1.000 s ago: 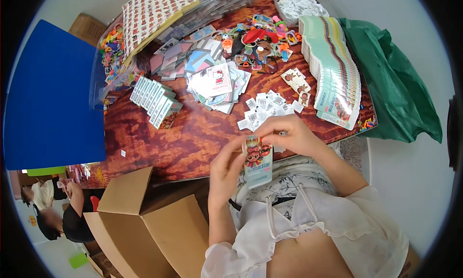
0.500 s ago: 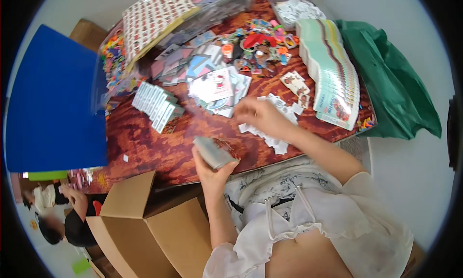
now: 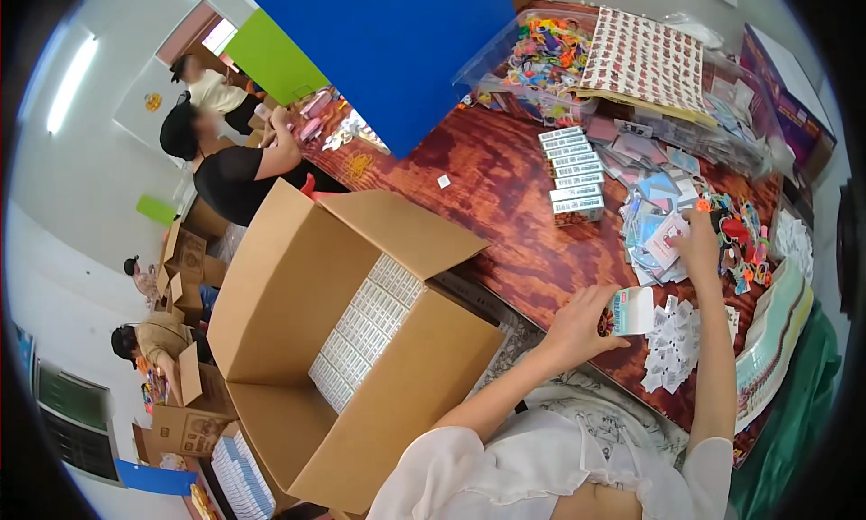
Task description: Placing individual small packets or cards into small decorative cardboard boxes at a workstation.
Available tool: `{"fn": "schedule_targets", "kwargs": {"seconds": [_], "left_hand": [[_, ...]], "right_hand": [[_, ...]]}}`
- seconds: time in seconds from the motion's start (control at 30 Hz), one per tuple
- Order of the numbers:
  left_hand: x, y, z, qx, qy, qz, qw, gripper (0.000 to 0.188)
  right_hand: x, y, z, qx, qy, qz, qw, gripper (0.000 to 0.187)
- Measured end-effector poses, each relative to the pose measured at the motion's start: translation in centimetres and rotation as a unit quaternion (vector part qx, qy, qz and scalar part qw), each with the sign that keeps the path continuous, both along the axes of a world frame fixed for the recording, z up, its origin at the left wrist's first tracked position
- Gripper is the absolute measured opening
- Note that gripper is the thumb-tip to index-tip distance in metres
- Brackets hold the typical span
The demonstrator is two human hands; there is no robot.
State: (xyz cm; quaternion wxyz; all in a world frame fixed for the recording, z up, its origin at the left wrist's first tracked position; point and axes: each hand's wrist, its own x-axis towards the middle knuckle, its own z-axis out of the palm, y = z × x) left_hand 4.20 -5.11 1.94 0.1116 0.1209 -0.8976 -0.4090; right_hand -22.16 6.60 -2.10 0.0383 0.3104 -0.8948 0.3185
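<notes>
My left hand is closed around a small printed box at the table's front edge, and the box's white end faces right. Farther back, my right hand bends over a loose pile of flat cards. Its fingers close on the edge of a pale card with a pink and red picture, lying on top. Between my forearms a heap of small white paper pieces lies on the table. Left of the cards stands a row of small boxes.
An open carton with rows of small white boxes stands left of me. Behind are a blue panel, a tub of colourful trinkets and a patterned sheet. Stacked printed cards and green plastic lie right. Several people work at left.
The view has swung left, bringing the carton's contents and other people into sight. My right hand has moved onto the card pile. The box in my left hand has turned.
</notes>
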Motion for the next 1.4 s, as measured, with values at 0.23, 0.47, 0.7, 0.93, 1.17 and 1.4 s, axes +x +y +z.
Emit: {"fn": "schedule_targets", "kwargs": {"seconds": [0.23, 0.47, 0.7, 0.93, 1.17, 1.4], "left_hand": [[-1.0, -0.5, -0.9, -0.016, -0.009, 0.058, 0.998, 0.077], [-2.6, 0.2, 0.5, -0.033, -0.002, 0.049, 0.998, 0.076], [-1.9, 0.8, 0.6, -0.076, -0.023, 0.010, 0.997, 0.077], [-1.5, 0.8, -0.1, -0.090, -0.012, 0.005, 0.996, 0.077], [-2.1, 1.5, 0.3, -0.115, 0.044, -0.037, 0.992, 0.072], [-1.5, 1.9, 0.1, -0.089, 0.029, -0.012, 0.995, 0.073]], "right_hand": [[5.0, 4.2, 4.9, -0.298, -0.329, 0.004, 0.896, 0.010], [12.5, 8.2, 2.8, -0.221, -0.306, 0.042, 0.925, 0.014], [13.5, 8.0, 5.4, -0.325, -0.282, 0.017, 0.903, 0.017], [14.2, 8.2, 5.4, -0.193, -0.271, 0.049, 0.942, 0.018], [14.1, 7.5, 5.5, -0.092, -0.255, 0.071, 0.960, 0.018], [16.1, 6.1, 4.7, -0.128, -0.021, 0.003, 0.991, 0.020]]}}
